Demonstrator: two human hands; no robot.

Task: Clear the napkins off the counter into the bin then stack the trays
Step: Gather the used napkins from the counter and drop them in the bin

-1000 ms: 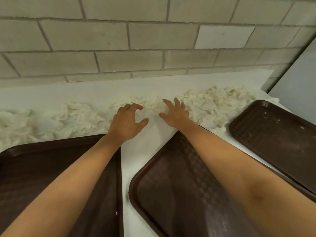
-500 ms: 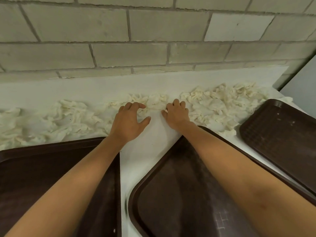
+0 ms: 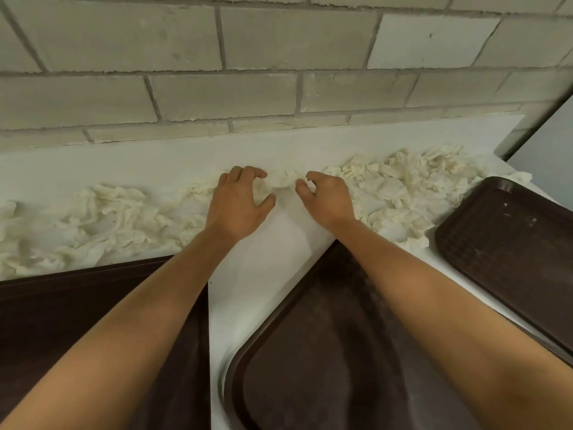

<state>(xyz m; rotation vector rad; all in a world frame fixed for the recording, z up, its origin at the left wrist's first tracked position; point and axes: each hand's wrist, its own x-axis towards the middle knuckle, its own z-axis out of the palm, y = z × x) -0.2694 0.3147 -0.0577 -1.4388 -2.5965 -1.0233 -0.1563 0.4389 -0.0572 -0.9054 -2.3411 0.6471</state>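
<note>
Crumpled cream-white paper napkins [image 3: 124,218] lay in a long loose band across the pale white counter [image 3: 263,274], close to its back edge below a wall of grey painted blocks [image 3: 279,57]. Both bare arms reached forward to the middle of the band. The left hand [image 3: 238,203] rested on the napkins with its fingers curled like a claw over a wad, thumb held apart on the near side. The right hand [image 3: 328,200], just beside it, had its fingers bent tightly inward, pinching a bit of napkin. Three dark brown plastic trays sat on the counter nearer the person: the left tray [image 3: 77,321] under the left forearm, the middle tray [image 3: 325,352] angled under the right forearm, and the right tray [image 3: 511,243] touching the napkins' right end.
</note>
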